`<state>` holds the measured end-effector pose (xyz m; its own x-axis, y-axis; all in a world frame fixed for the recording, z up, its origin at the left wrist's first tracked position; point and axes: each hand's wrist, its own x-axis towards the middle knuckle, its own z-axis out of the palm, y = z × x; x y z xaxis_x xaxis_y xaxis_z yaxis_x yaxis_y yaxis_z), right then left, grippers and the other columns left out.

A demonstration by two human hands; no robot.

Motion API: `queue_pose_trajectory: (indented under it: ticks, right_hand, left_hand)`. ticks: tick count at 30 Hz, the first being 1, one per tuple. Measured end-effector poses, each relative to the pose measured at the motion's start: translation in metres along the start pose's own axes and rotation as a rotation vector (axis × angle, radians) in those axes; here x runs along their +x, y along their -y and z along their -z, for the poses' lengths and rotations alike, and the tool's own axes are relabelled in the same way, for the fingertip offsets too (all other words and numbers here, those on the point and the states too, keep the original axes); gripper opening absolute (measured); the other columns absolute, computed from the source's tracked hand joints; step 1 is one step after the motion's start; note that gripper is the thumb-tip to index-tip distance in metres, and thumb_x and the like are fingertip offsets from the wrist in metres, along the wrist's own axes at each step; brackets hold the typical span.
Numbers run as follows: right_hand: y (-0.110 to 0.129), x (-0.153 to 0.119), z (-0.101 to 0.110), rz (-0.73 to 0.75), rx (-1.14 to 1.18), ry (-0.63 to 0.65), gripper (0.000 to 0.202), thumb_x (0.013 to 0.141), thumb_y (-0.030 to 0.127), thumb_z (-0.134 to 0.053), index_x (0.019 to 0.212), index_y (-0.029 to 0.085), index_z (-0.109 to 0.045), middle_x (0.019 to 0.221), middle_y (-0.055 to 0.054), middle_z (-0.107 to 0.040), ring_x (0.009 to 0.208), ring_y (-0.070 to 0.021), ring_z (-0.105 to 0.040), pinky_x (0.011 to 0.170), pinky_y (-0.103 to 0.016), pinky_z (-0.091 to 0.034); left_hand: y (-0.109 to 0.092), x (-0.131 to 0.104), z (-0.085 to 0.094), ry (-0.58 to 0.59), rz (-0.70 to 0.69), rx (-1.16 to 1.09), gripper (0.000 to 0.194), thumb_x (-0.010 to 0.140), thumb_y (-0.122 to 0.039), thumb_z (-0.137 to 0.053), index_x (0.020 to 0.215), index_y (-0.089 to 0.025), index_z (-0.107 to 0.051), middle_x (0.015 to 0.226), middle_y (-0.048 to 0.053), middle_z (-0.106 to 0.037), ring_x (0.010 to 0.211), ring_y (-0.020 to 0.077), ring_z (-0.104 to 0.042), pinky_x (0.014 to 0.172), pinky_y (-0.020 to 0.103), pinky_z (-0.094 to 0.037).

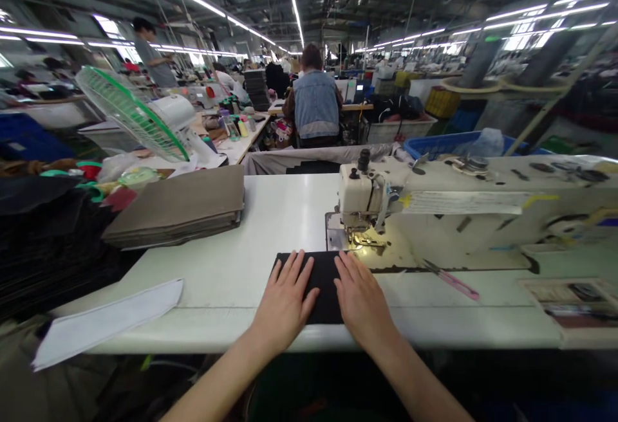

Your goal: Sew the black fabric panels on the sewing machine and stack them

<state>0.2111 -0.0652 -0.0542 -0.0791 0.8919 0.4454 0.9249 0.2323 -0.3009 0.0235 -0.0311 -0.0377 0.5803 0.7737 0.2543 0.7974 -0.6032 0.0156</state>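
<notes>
A black fabric piece [324, 290] lies flat on the white sewing table [217, 287], near its front edge. My left hand [284, 300] rests palm down on the left part of the fabric, fingers spread. On its right part lies my right hand [362, 296], also flat with fingers stretched out. Just beyond the fingertips stands a sewing machine [362, 197], its needle area lit yellow. Both palms hide the sides of the fabric.
Pink-handled snips [451, 280] lie right of my hands. A stack of grey-brown panels [178, 206] and a white strip [111, 319] are at left. Behind them stands a green-rimmed fan [135, 113]. A person in a denim vest [316, 103] sits ahead.
</notes>
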Motion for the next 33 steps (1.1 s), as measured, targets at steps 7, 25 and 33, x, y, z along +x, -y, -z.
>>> queue_pose_trajectory:
  ticks: [7, 25, 33]
  right_hand:
    - [-0.045, -0.018, 0.024, 0.165, 0.054, 0.001, 0.035, 0.097, 0.018, -0.049, 0.13, 0.015, -0.063, 0.134, -0.012, -0.065, 0.125, -0.0276, -0.059, 0.106, -0.048, -0.051]
    - [-0.06, 0.011, 0.015, 0.07, 0.134, -0.022, 0.033, 0.094, 0.015, -0.055, 0.126, 0.015, -0.064, 0.127, -0.014, -0.067, 0.12, -0.0278, -0.061, 0.105, -0.05, -0.051]
    - [-0.057, 0.014, 0.019, 0.067, 0.113, -0.009, 0.034, 0.094, 0.015, -0.052, 0.125, 0.017, -0.065, 0.125, -0.014, -0.068, 0.119, -0.0281, -0.061, 0.103, -0.051, -0.052]
  left_hand:
    - [-0.01, 0.023, 0.01, 0.084, -0.093, -0.165, 0.054, 0.1, -0.038, -0.047, 0.15, -0.017, -0.041, 0.161, 0.015, -0.033, 0.15, 0.0316, -0.027, 0.119, 0.056, -0.028]
    - [-0.002, 0.088, 0.0, 0.219, -0.322, -0.249, 0.065, 0.099, -0.052, -0.048, 0.154, -0.019, -0.035, 0.163, 0.01, -0.028, 0.151, 0.0272, -0.025, 0.122, 0.052, -0.022]
    - [0.0, 0.088, -0.001, 0.201, -0.333, -0.251, 0.064, 0.1, -0.053, -0.047, 0.154, -0.021, -0.035, 0.163, 0.01, -0.03, 0.151, 0.0264, -0.025, 0.123, 0.05, -0.021]
